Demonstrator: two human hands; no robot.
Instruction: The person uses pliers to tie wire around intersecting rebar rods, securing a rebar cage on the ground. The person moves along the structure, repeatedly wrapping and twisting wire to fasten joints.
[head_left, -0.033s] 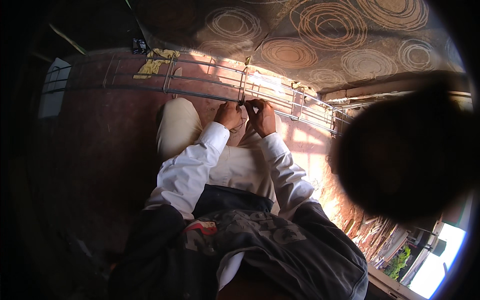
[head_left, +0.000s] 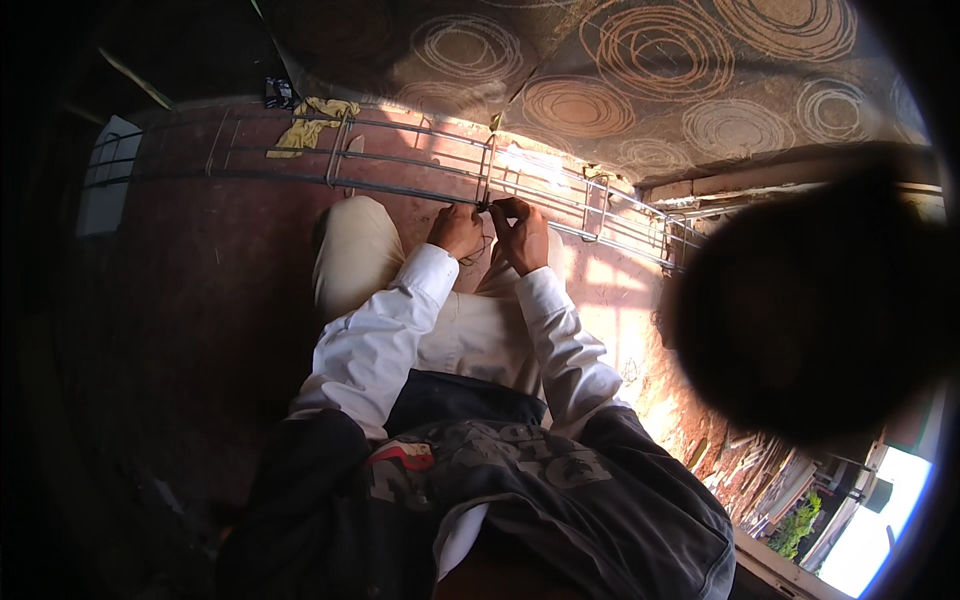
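Observation:
A long cage of steel rods (head_left: 400, 165) with rectangular stirrups lies across the reddish floor in front of me. My left hand (head_left: 455, 228) and my right hand (head_left: 520, 232) meet at one joint (head_left: 486, 205), where an upright stirrup crosses the near rod. Both hands have their fingers pinched shut on that joint. A thin dark wire seems to hang between them, but it is too small to be sure. White sleeves cover my forearms, and my knees in light trousers (head_left: 355, 255) sit just below the cage.
A yellow cloth (head_left: 310, 120) is draped on the cage's far left part. A brown fabric with circle patterns (head_left: 640, 70) hangs behind the cage. A dark round blur (head_left: 810, 300) blocks the right side. A white panel (head_left: 105, 175) lies at the left.

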